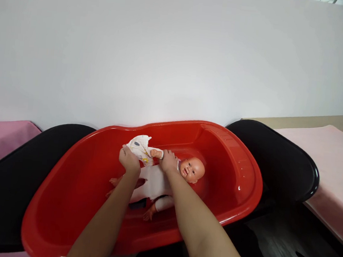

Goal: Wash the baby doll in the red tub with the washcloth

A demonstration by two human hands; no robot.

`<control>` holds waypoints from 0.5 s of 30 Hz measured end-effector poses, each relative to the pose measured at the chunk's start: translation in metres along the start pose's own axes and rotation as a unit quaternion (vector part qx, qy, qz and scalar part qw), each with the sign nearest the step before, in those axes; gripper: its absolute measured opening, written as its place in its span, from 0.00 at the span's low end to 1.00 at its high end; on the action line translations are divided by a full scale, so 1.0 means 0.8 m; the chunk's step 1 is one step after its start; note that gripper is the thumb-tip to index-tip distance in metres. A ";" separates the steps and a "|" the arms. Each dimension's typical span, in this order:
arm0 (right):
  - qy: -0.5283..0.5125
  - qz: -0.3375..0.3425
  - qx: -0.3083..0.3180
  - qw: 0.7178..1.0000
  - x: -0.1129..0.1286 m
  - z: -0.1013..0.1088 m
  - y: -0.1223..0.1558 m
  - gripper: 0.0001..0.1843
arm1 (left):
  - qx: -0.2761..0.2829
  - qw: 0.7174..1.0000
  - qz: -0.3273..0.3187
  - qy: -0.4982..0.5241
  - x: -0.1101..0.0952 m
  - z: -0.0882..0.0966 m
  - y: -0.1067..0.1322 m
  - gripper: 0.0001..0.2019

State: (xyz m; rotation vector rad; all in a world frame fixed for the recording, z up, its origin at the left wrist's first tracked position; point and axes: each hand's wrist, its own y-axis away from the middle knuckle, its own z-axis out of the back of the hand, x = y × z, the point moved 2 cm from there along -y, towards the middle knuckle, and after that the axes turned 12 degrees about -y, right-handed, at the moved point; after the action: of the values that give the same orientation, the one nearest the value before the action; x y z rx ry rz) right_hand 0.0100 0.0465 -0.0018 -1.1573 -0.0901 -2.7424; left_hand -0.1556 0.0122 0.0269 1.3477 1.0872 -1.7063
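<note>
We have two hands on a doll in a red tub.
Our left hand (pixel 129 159) pinches a little white cloth (pixel 139 146) right by the doll (pixel 156 181). Our right hand (pixel 168 161) lies on its shoulder, next to its head; we cannot tell if it grips. The doll lies on its back in the smooth, shiny red tub (pixel 239 179). Under the tub is a round black tray (pixel 277 163). Farther off are a soft pink cover (pixel 335 160) on the bench (pixel 311 122) and a plain white wall (pixel 178 56).
</note>
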 end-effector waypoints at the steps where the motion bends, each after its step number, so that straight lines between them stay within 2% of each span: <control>1: 0.003 0.002 0.001 1.000 0.000 0.000 0.000 0.17 | -0.005 1.000 0.005 -0.004 0.001 0.001 -0.003 0.21; 10: 0.014 -0.004 0.011 1.000 0.005 0.006 0.004 0.23 | -0.032 0.999 0.032 0.018 0.003 0.004 -0.013 0.17; 15: 0.013 -0.004 0.008 1.000 0.006 0.008 0.006 0.22 | -0.003 0.999 0.021 0.043 0.001 0.002 -0.008 0.16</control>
State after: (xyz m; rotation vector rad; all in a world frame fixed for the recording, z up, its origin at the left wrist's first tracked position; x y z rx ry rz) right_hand 0.0122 0.0418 0.0062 -1.1197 -0.1130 -2.7581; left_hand -0.1621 0.0134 0.0278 1.4425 1.1036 -1.6275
